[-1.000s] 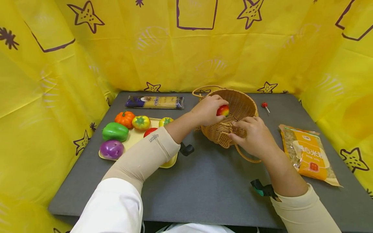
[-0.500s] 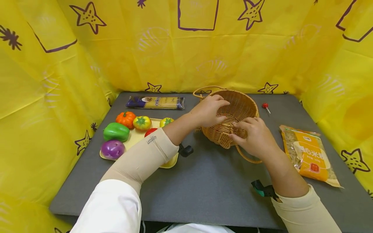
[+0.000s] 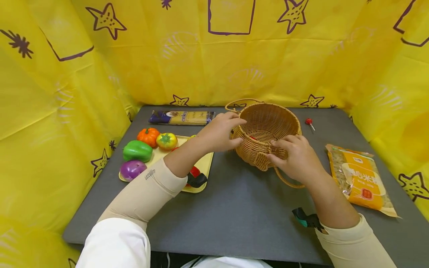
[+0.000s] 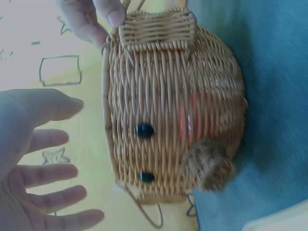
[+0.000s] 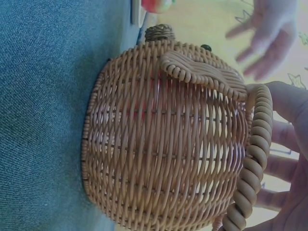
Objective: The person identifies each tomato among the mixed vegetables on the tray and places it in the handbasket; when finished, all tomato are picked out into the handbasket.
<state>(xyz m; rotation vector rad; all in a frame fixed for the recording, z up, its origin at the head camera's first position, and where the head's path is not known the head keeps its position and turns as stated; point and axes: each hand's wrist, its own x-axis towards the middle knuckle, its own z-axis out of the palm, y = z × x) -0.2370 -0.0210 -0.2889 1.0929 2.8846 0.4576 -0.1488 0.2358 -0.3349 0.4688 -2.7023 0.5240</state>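
A round wicker basket [image 3: 268, 126] with black eyes and small ear flaps stands open-topped at the back middle of the table. My right hand [image 3: 296, 158] holds its near rim between thumb and fingers, by an ear and the rope-like handle [image 5: 252, 159]. To the left of the basket is my left hand [image 3: 218, 134], apart from it, fingers spread and holding nothing, as the left wrist view confirms. A bit of red shows inside the basket in the head view. Through the weave, a red fruit [image 4: 190, 120] is partly visible in the left wrist view.
Left, a pale yellow tray [image 3: 207, 162] bears an orange toy pumpkin [image 3: 148, 137], yellow fruit [image 3: 167, 141], green pepper [image 3: 137, 150], purple eggplant [image 3: 132, 170] and partly hidden red items. Behind it lies a pasta pack [image 3: 187, 117]. Right: a lollipop [image 3: 309, 121] and an orange food bag [image 3: 363, 176].
The left hand has let go of the red-yellow fruit into the basket and moved left, out over the rim. The right hand keeps its hold. The head view has shifted slightly.
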